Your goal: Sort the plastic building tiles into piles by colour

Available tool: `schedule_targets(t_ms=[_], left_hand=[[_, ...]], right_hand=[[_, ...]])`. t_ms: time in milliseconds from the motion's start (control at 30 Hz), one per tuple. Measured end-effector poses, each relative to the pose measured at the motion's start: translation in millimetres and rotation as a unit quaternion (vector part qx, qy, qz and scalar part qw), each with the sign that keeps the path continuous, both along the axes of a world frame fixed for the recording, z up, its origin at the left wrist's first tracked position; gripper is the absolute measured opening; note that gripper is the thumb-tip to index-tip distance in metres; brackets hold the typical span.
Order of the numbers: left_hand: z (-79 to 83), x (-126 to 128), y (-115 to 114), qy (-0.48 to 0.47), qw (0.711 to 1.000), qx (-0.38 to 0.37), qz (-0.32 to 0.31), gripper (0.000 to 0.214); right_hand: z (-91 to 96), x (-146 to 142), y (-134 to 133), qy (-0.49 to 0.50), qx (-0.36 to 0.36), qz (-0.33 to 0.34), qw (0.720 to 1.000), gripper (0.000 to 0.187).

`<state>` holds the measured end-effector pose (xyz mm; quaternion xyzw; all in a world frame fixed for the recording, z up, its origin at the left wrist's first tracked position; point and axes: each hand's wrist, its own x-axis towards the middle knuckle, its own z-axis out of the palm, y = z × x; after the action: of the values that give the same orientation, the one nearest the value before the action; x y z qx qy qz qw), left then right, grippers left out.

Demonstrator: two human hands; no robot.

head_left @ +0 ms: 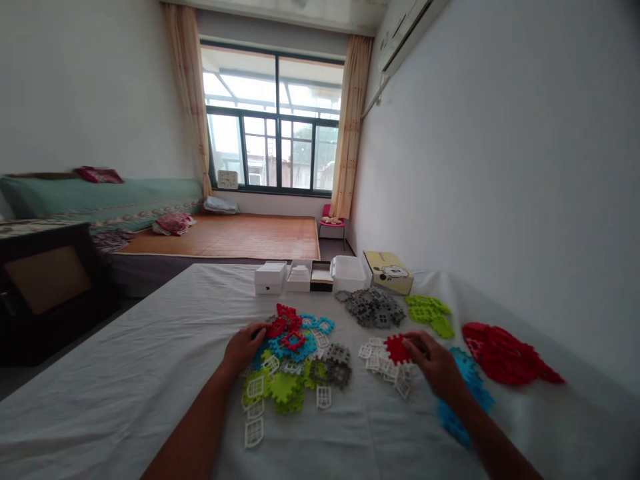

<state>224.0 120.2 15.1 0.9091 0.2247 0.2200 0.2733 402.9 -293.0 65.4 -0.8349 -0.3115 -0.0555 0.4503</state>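
My right hand (pixel 426 355) pinches a red square building tile with toothed edges (pixel 397 349), held above a small heap of white window-frame pieces (pixel 383 367). My left hand (pixel 246 345) is at the left side of a mixed heap, its fingers closed at the edge of a red tile (pixel 277 327). This heap also has blue tiles (pixel 300 347), green tiles (pixel 286 388), grey tiles (pixel 339 365) and loose white windows (pixel 254 432). Under and beside my right forearm lies a pile of blue tiles (pixel 463 400), partly hidden.
Red tiles (pixel 510 353), green tiles (pixel 429 312) and grey tiles (pixel 375 308) lie in separate piles on the white cloth (pixel 200 333). Along the far edge stand a white box (pixel 270 277), a clear plastic container (pixel 349 272) and a yellow carton (pixel 387 272). A wall rises at the right.
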Motion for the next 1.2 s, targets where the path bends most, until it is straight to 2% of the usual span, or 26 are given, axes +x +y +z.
schedule_targets(t_ms=[67,167,267,333,400,467,567,633,700,767,800,867,933,1033,1100,1200], left_hand=[[-2.1,1,3,0.0,1.0,0.0,-0.007,0.036],[-4.2,3,7,0.005,1.0,-0.005,-0.009,0.038],[-3.5,3,8,0.01,1.0,-0.005,-0.004,0.039],[-2.3,3,7,0.009,1.0,-0.001,-0.009,0.04],[-1.4,2,7,0.006,1.0,0.001,-0.015,0.041],[-1.2,2,7,0.003,1.0,0.002,-0.016,0.041],[-1.5,2,6,-0.005,1.0,0.006,-0.009,0.038],[-1.4,2,4,-0.009,1.0,0.011,-0.007,0.036],[-0.8,1,2,-0.008,1.0,0.014,-0.006,0.035],[-0.4,1,-1,-0.005,1.0,0.015,-0.002,0.034],[-0.5,1,-2,-0.005,1.0,0.015,0.0,0.033],[-1.2,1,-3,-0.005,1.0,0.015,0.005,0.032],[-2.1,1,-3,-0.003,1.0,0.015,0.011,0.032],[-1.9,0,-4,0.005,1.0,0.01,0.015,0.03],[-0.4,-1,-5,0.009,1.0,0.004,0.016,0.029],[2.5,-2,-9,0.003,1.0,0.005,0.02,0.028]], right_hand=[[-5.2,40,-55,-0.017,0.007,-0.109,0.994,0.038],[-11.9,96,-141,-0.086,-0.021,-0.329,0.94,0.042],[-21.6,135,-206,-0.063,-0.064,-0.436,0.896,0.043],[-29.2,150,-230,-0.04,-0.093,-0.453,0.886,0.044],[-35.6,157,-240,-0.026,-0.118,-0.44,0.89,0.044],[-39.4,158,-243,-0.027,-0.132,-0.422,0.897,0.042],[-38.3,152,-236,-0.048,-0.148,-0.43,0.89,0.045],[-32.2,144,-216,-0.087,-0.147,-0.426,0.889,0.048],[-22.7,128,-178,-0.135,-0.123,-0.381,0.906,0.046],[-12.2,101,-121,-0.154,-0.085,-0.287,0.942,0.04],[-7.6,83,-87,-0.131,-0.068,-0.223,0.964,0.038],[-0.5,42,-19,-0.072,-0.051,-0.054,0.995,0.034],[3.3,0,44,-0.077,-0.057,0.099,0.99,0.032],[4.4,-48,118,-0.12,-0.088,0.223,0.963,0.029],[2.1,-66,153,-0.146,-0.115,0.249,0.951,0.03],[-7.1,-80,188,-0.175,-0.156,0.221,0.947,0.034]])
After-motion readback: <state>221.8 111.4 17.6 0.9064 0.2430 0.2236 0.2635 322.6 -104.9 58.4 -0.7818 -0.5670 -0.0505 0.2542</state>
